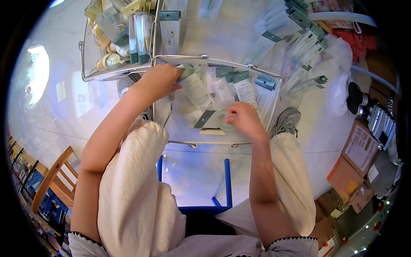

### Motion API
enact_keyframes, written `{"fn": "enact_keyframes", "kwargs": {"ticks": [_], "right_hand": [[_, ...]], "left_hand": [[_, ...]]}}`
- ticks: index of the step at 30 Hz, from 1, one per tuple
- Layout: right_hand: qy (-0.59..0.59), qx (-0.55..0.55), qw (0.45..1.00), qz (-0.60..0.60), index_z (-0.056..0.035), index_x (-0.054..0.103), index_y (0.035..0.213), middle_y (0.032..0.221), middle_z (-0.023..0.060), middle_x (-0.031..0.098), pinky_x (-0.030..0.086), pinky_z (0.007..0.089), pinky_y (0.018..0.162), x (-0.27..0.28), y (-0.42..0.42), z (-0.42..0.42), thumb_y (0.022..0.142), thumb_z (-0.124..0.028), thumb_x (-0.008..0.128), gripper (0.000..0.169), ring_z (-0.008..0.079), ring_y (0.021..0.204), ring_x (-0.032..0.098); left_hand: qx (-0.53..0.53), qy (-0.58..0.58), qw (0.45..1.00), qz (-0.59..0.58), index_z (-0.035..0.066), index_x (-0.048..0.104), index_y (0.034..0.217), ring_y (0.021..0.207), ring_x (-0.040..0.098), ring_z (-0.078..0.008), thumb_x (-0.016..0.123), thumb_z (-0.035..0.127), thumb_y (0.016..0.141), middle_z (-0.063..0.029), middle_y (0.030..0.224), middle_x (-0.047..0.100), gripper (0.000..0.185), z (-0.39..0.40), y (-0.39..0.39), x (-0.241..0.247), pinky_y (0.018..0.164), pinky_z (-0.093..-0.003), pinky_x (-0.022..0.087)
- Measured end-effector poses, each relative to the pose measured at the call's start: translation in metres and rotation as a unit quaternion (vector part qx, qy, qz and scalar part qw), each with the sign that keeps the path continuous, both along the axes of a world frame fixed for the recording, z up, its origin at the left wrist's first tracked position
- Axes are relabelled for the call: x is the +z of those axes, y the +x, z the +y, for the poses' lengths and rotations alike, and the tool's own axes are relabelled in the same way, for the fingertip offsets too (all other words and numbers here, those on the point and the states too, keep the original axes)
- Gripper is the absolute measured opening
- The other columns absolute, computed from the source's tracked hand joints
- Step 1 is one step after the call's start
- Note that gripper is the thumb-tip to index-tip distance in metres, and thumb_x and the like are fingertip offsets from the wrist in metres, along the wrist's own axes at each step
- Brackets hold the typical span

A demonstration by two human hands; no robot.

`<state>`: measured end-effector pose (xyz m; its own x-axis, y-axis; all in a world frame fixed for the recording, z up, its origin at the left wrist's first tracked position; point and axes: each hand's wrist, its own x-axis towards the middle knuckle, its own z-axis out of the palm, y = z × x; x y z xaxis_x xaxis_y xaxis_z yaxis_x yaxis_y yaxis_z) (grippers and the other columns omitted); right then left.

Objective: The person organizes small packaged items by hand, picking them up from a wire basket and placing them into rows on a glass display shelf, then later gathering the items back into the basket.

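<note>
A wire-mesh basket [221,138] stands on the floor between my feet, holding many green-topped clear packets with printed cards. My left hand [163,80] is at its far left part, fingertips at the green top of a printed packet [197,91]; whether they grip it is unclear. Over the basket's near right part, my right hand [242,119] has curled fingers beside a clear packet with a dark green header [205,119]; its hold cannot be made out. Another printed packet [244,91] leans near the far side, and rolled green-topped packets [266,83] lie at the right.
A second mesh basket [106,74] at the far left holds cream-coloured items and boxed packets. Rows of green-topped packets [300,41] lie on the floor at the far right, near a white plastic bag [340,74]. Cardboard boxes [346,180] and a wooden chair [53,180] stand at the sides.
</note>
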<state>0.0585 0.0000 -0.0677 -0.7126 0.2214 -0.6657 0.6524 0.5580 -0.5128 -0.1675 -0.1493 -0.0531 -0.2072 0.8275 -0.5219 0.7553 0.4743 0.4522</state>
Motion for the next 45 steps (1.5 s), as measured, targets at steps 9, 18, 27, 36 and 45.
{"fn": "enact_keyframes", "kwargs": {"ticks": [9,18,27,36,45], "right_hand": [[-0.308,-0.440,0.795,0.281,0.0018,0.050,0.099,0.090,0.0058,0.057,0.045,0.0236,0.069,0.030,-0.033,-0.019,0.077,-0.006,0.058,0.025,0.0101,0.078,0.054],[-0.153,-0.440,0.844,0.265,0.0021,0.053,0.093,0.090,0.0072,0.054,0.039,0.0247,0.076,-0.003,-0.016,-0.033,0.084,-0.007,0.046,0.014,0.0112,0.083,0.050],[0.273,-0.332,0.896,0.113,0.0028,0.048,0.104,0.100,0.0161,0.051,0.037,0.0348,0.083,-0.041,0.020,-0.029,0.076,-0.006,0.051,0.030,0.0316,0.092,0.049],[-0.224,-0.578,0.710,0.335,0.0014,0.050,0.101,0.085,0.0049,0.057,0.042,0.0188,0.064,0.031,-0.012,-0.012,0.082,-0.004,0.048,0.019,0.0070,0.073,0.052],[-0.116,-0.568,0.747,0.327,-0.0005,0.051,0.087,0.074,0.0011,0.053,0.041,0.0195,0.061,0.030,-0.024,-0.058,0.081,-0.010,0.053,0.011,0.0057,0.068,0.049]], "left_hand": [[0.209,0.177,0.808,-0.522,0.000,0.048,0.110,0.089,0.051,-0.0131,0.061,0.021,0.075,-0.0066,0.093,0.055,0.042,0.034,0.036,0.011,0.078,-0.0264,0.041],[0.295,0.079,0.777,-0.550,0.002,0.055,0.101,0.086,0.053,-0.0118,0.064,0.015,0.072,-0.0061,0.093,0.058,0.034,0.032,0.037,-0.003,0.076,-0.0257,0.042],[0.375,0.107,0.735,-0.555,0.000,0.051,0.100,0.081,0.055,-0.0114,0.057,0.013,0.077,-0.0053,0.091,0.058,0.027,0.036,0.024,0.010,0.073,-0.0255,0.044],[0.351,0.135,0.792,-0.482,0.003,0.048,0.107,0.085,0.054,-0.0145,0.057,0.022,0.080,-0.0050,0.095,0.057,0.035,0.045,0.058,0.012,0.076,-0.0275,0.042],[0.321,0.087,0.757,-0.563,0.002,0.053,0.100,0.085,0.053,-0.0118,0.059,0.019,0.078,-0.0055,0.095,0.056,0.028,0.042,0.070,0.014,0.076,-0.0265,0.043]]}}
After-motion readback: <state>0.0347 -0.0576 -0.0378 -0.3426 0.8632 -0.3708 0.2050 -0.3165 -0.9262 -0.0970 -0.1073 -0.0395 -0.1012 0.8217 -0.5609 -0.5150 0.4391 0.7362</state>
